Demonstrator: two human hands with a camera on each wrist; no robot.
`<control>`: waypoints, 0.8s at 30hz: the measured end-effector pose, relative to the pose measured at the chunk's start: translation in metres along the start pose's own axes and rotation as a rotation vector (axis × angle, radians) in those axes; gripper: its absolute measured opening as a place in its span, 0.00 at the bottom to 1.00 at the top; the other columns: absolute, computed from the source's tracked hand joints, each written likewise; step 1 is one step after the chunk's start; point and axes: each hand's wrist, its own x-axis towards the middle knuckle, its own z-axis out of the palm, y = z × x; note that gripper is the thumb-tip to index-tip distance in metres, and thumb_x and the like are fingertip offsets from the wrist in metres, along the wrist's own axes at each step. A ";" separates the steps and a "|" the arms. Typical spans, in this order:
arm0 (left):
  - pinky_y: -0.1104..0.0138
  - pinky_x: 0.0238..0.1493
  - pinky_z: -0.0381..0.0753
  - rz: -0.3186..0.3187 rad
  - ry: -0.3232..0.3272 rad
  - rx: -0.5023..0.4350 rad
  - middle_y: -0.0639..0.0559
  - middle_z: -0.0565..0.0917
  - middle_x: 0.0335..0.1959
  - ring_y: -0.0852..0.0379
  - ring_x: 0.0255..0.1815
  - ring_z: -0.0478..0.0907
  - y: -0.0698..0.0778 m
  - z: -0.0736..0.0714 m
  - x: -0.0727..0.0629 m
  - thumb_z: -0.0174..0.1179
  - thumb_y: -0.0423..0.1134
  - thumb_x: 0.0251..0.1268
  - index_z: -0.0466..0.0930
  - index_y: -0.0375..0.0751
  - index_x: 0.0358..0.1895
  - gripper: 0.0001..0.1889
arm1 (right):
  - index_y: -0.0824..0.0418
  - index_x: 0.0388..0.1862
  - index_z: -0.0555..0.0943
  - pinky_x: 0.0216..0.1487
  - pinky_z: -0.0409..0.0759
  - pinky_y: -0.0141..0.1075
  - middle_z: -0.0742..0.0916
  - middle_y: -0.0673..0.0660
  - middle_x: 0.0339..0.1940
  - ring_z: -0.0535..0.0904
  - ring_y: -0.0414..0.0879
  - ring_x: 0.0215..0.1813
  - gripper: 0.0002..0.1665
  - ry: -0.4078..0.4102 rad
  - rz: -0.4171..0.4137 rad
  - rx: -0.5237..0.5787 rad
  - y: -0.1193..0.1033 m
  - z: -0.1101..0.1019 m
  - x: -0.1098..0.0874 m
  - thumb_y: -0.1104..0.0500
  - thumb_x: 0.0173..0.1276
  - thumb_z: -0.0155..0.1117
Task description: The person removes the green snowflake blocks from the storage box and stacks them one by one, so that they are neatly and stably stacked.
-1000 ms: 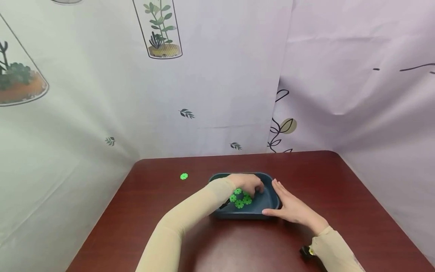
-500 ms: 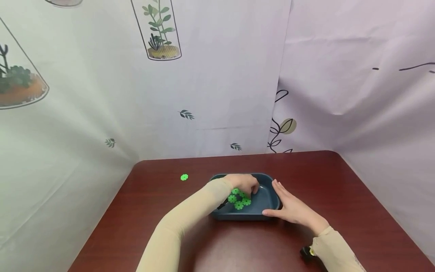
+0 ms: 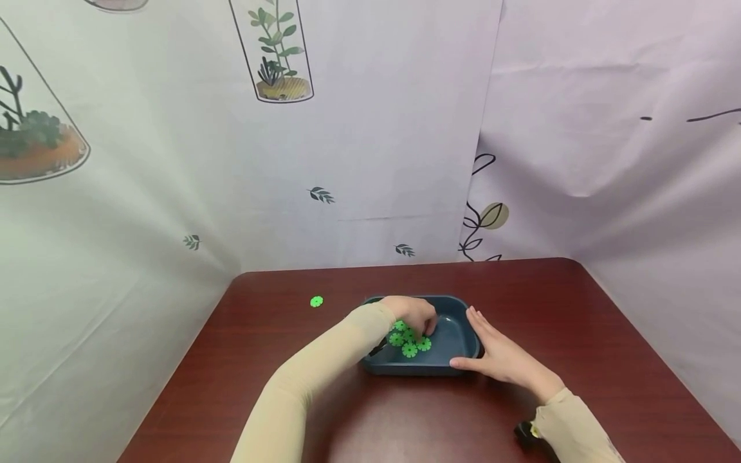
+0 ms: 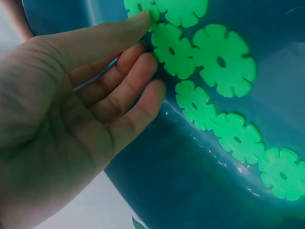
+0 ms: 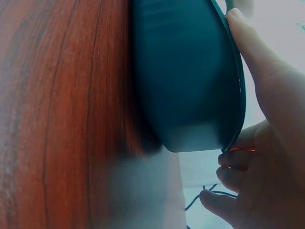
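A dark blue plastic tray (image 3: 431, 369) on the table holds several green notched plastic discs (image 3: 410, 350), flower-shaped with a small slot in the middle. My left hand (image 3: 413, 313) reaches down inside it. In the left wrist view, the thumb and fingers of this hand (image 4: 81, 90) come together at one green disc (image 4: 139, 6), the thumb tip overlapping its edge. Other discs (image 4: 224, 61) lie close by, some in a line along the tray wall. My right hand (image 3: 500, 354) holds the tray's right end, thumb on the near rim, fingers (image 5: 236, 160) at the far corner.
A single green disc (image 3: 316, 301) lies on the reddish-brown table (image 3: 272, 334) left of the tray. A patterned pale cloth (image 3: 370, 148) hangs behind and along the sides. Something black (image 3: 525, 434) sits beside my right sleeve.
My left hand has shifted slightly left and toward me inside the tray, over the discs. The right hand keeps its place on the tray's end.
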 end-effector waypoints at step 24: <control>0.69 0.37 0.75 0.012 -0.071 0.022 0.59 0.79 0.35 0.61 0.34 0.73 0.001 0.005 -0.007 0.74 0.37 0.59 0.81 0.49 0.38 0.09 | 0.62 0.84 0.44 0.68 0.62 0.66 0.49 0.66 0.83 0.49 0.68 0.80 0.70 -0.003 0.013 0.032 0.001 0.000 -0.001 0.31 0.58 0.71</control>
